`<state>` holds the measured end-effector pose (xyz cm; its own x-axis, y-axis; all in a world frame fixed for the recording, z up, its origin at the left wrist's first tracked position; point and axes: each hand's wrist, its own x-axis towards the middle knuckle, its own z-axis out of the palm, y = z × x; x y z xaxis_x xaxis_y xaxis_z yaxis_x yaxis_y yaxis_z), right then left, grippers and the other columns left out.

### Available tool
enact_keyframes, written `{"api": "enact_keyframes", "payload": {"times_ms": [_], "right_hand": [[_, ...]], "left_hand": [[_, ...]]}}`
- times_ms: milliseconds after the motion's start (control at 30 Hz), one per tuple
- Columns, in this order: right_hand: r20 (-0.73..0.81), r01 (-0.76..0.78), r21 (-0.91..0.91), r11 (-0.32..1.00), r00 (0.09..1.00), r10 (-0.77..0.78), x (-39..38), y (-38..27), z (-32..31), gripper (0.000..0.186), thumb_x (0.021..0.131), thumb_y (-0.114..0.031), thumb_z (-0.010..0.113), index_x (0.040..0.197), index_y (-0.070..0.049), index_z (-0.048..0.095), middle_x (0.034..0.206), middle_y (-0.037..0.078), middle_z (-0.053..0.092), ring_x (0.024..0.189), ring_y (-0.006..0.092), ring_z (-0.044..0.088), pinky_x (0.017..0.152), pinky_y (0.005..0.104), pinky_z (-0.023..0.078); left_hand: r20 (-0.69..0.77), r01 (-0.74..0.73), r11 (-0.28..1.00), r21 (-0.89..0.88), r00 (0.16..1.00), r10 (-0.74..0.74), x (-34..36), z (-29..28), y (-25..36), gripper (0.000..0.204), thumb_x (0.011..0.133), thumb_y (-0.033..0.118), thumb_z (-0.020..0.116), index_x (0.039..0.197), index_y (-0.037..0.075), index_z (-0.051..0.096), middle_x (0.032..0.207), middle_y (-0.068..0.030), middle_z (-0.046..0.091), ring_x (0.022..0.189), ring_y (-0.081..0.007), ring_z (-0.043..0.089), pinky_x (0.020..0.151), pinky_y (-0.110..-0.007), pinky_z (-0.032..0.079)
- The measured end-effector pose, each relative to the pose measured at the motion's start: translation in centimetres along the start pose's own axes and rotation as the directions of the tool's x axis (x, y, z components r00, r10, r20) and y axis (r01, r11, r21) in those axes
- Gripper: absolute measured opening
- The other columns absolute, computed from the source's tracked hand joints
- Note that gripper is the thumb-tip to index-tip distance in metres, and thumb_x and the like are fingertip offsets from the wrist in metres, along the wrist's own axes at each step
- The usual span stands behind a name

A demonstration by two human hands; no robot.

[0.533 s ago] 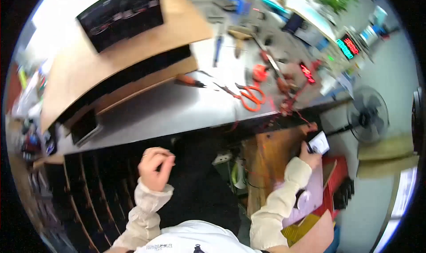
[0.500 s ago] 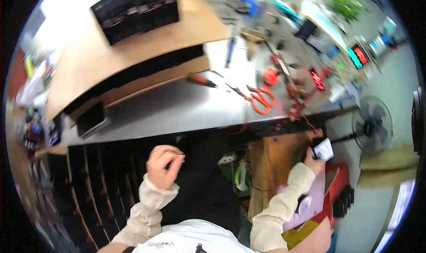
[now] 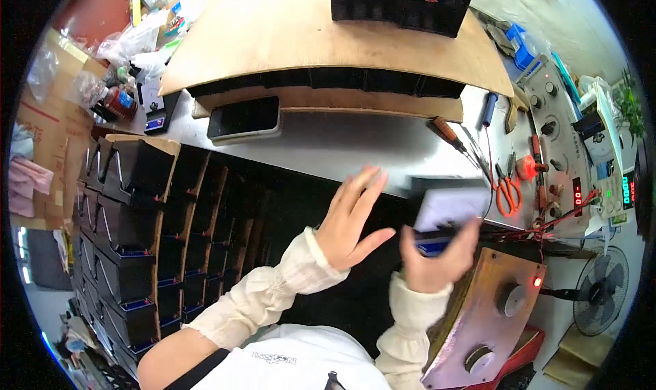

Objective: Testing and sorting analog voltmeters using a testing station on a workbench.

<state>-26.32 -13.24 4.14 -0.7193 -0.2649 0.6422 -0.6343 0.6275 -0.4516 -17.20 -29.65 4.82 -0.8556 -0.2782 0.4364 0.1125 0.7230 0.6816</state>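
My right hand [image 3: 441, 257] grips a flat dark box with a pale printed panel and a blue strip [image 3: 454, 209], blurred by motion, just off the bench's front edge. Thumb and fingers press on its near end. My left hand [image 3: 355, 219] is open beside it, fingers stretched toward the bench, holding nothing. Both forearms wear cream sleeves. Beyond the hands, a phone with a dark screen [image 3: 244, 118] lies on the metal bench [image 3: 355, 144].
Dark boxes with blue strips [image 3: 133, 239] are stacked at left. A wooden board [image 3: 273, 34] bears a black printed box [image 3: 403, 7]. Orange-handled scissors [image 3: 508, 195], a wooden-handled tool [image 3: 447, 131] and an instrument panel [image 3: 557, 130] are at right, above a fan [image 3: 601, 291].
The view has swung right. My right hand has brought the box from the far right to the middle. My left hand has opened from a curl and reached forward.
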Motion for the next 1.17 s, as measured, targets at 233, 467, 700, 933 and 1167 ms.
{"api": "enact_keyframes", "payload": {"times_ms": [233,467,700,933,1167], "right_hand": [[0.353,-0.219,0.259,0.941,0.928,0.119,0.9,-4.9,3.0,0.097,0.070,-0.024,0.084,0.144,0.009,0.030,0.142,0.029,0.041,0.127,0.0441,0.045,0.104,0.0468,0.037],[0.298,-0.338,0.295,0.894,0.921,0.251,-1.3,-2.1,0.9,0.070,0.080,-0.010,0.077,0.139,0.002,0.042,0.131,0.019,0.048,0.118,0.0300,0.052,0.095,0.0374,0.045],[0.393,-0.554,0.478,0.681,0.829,0.398,-2.4,-2.3,0.8,0.050,0.081,-0.006,0.077,0.121,0.001,0.050,0.103,0.010,0.058,0.092,0.0175,0.060,0.082,0.0308,0.049],[0.452,-0.593,0.538,0.599,0.803,0.390,-2.0,-2.9,0.7,0.036,0.086,-0.005,0.073,0.114,0.003,0.051,0.099,0.011,0.064,0.085,0.0149,0.063,0.076,0.0272,0.051],[0.501,-0.646,0.438,0.625,0.753,0.427,-1.3,-2.0,0.1,0.031,0.089,-0.008,0.070,0.114,0.002,0.054,0.100,0.010,0.067,0.087,0.0139,0.065,0.078,0.0260,0.052]], "left_hand": [[0.117,0.175,0.979,-0.107,0.980,-0.162,5.8,-1.0,-6.8,0.108,0.063,0.032,0.086,0.150,0.020,0.025,0.137,-0.0168,0.048,0.131,-0.0358,0.040,0.106,-0.053,0.023],[0.109,0.176,0.975,-0.135,0.981,-0.162,6.3,-1.2,-6.9,0.103,0.061,0.033,0.086,0.146,0.020,0.031,0.136,-0.0143,0.049,0.129,-0.0318,0.041,0.108,-0.047,0.019],[0.113,0.181,0.978,-0.106,0.979,-0.169,6.3,-1.3,-6.8,0.103,0.062,0.033,0.086,0.147,0.019,0.029,0.134,-0.0145,0.051,0.129,-0.0304,0.043,0.109,-0.047,0.018],[0.128,0.160,0.983,-0.090,0.981,-0.148,6.2,-1.6,-6.5,0.105,0.062,0.029,0.088,0.148,0.012,0.028,0.137,-0.0197,0.047,0.130,-0.0345,0.043,0.111,-0.046,0.028],[0.075,0.216,0.974,-0.065,0.975,-0.211,5.6,-0.6,-5.3,0.101,0.064,0.034,0.086,0.147,0.019,0.030,0.139,-0.0171,0.048,0.136,-0.0342,0.038,0.112,-0.048,0.018]]}}
